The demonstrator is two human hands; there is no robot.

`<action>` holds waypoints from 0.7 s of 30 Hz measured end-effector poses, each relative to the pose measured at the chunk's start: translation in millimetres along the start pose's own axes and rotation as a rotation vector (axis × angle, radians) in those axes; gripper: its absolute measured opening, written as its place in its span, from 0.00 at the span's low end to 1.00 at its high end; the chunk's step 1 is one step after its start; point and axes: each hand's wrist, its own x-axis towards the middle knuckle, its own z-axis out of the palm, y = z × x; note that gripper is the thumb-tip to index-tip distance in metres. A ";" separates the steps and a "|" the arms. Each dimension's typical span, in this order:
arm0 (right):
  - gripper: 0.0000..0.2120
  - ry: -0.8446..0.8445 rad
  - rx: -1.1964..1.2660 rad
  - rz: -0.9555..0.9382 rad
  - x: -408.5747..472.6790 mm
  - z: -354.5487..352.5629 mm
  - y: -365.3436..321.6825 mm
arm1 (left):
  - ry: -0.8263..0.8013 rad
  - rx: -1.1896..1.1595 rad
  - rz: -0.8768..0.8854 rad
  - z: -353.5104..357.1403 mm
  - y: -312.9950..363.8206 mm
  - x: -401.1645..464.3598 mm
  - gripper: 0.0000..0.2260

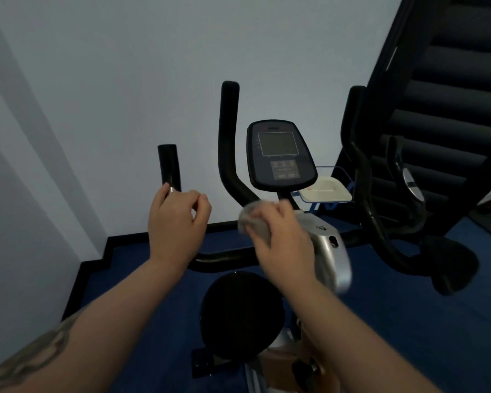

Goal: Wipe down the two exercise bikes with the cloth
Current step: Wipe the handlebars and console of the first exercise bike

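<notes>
The person stands over an exercise bike point(328, 251) with a silver body and black handlebars. The left hand point(177, 219) curls its fingers around the left handlebar grip point(169, 167), just under the black foam end that stands upright, where a short metal part shows beside the thumb. The right hand point(281, 236) holds a grey cloth point(253, 219), bunched up inside the curled fingers, and it is blurred. The cloth sits at the place where the curved black handlebar tube point(228, 143) meets the silver body, just below the console point(281, 154). Whether the cloth really touches the frame cannot be told because of the blur.

The console has a dark face with a grey square screen and a group of buttons under it. Below the hands, the round black saddle point(243, 314) is seen from above. To the right stands the second exercise bike point(380, 222), with black curved bars and a black saddle, near the first one but apart from it. Between the two bikes, behind them, a small white tray point(325, 191) rests on a blue wire stand. The floor point(142, 279) is dark blue, the wall point(125, 80) is pale, and a dark staircase point(451, 95) rises at the upper right.
</notes>
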 end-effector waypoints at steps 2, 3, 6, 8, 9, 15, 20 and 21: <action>0.06 -0.044 0.211 0.019 -31.3 -11.4 11.2 | 0.003 -0.010 -0.008 1.1 -1.1 1.4 0.19; 0.05 -0.065 0.319 0.042 -42.7 -18.8 18.9 | 0.002 -0.010 -0.010 1.7 -1.5 1.4 0.19; 0.06 -0.090 0.460 0.088 -37.3 -41.0 33.6 | 0.008 -0.016 -0.014 2.3 -1.5 2.6 0.20; 0.04 -0.006 0.468 0.147 -12.4 -41.9 33.2 | -0.012 -0.017 -0.022 1.5 -2.0 2.9 0.20; 0.03 0.037 0.453 0.158 -0.8 -38.0 27.7 | -0.015 -0.019 -0.022 0.8 -1.8 2.4 0.20; 0.04 0.016 0.171 0.103 -22.7 -11.3 18.7 | -0.014 -0.016 -0.016 -0.3 2.2 -0.1 0.20; 0.13 -0.145 0.097 0.119 11.1 -35.6 8.9 | 0.012 0.001 -0.010 1.5 1.1 1.9 0.20; 0.12 -0.121 0.088 0.105 33.7 -33.0 2.4 | 0.010 0.014 -0.002 1.3 0.9 2.2 0.20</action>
